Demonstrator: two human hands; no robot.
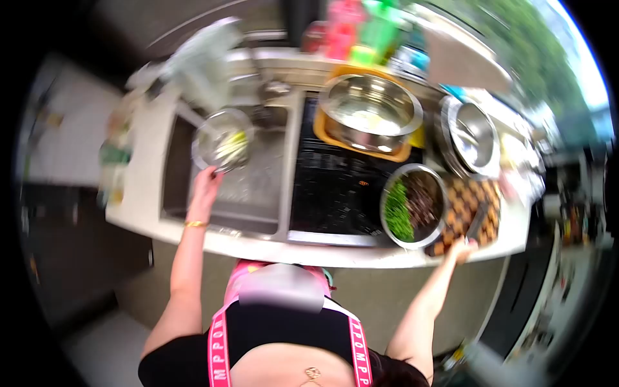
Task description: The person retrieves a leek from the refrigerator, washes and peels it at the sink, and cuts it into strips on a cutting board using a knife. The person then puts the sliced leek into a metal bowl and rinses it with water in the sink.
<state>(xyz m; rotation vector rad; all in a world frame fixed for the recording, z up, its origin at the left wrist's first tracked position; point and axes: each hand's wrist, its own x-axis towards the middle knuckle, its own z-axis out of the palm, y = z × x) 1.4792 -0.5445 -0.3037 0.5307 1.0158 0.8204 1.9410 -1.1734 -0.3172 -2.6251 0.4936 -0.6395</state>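
My left hand (207, 182) is closed on the near rim of a round see-through or metal bowl (201, 143) at the left of the sink (258, 209). Pale green and white cut vegetable pieces (231, 149) lie in that bowl; blur hides their kind. At the front edge of a checkered wooden cutting board (454, 193), my right hand (461, 249) is closed around the handle end of a knife (478, 220), its dark blade over the board. Just left of this hand stands a steel bowl (412, 169) with chopped greens (398, 211) and dark shredded pieces (422, 201).
A large steel pot (371, 113) stands on an orange board (320, 129) over the black cooktop (332, 193). Nested steel bowls (474, 138) sit at the right rear. Pink (342, 29) and green bottles (379, 29) line the back. A plastic bag (205, 61) is behind the sink.
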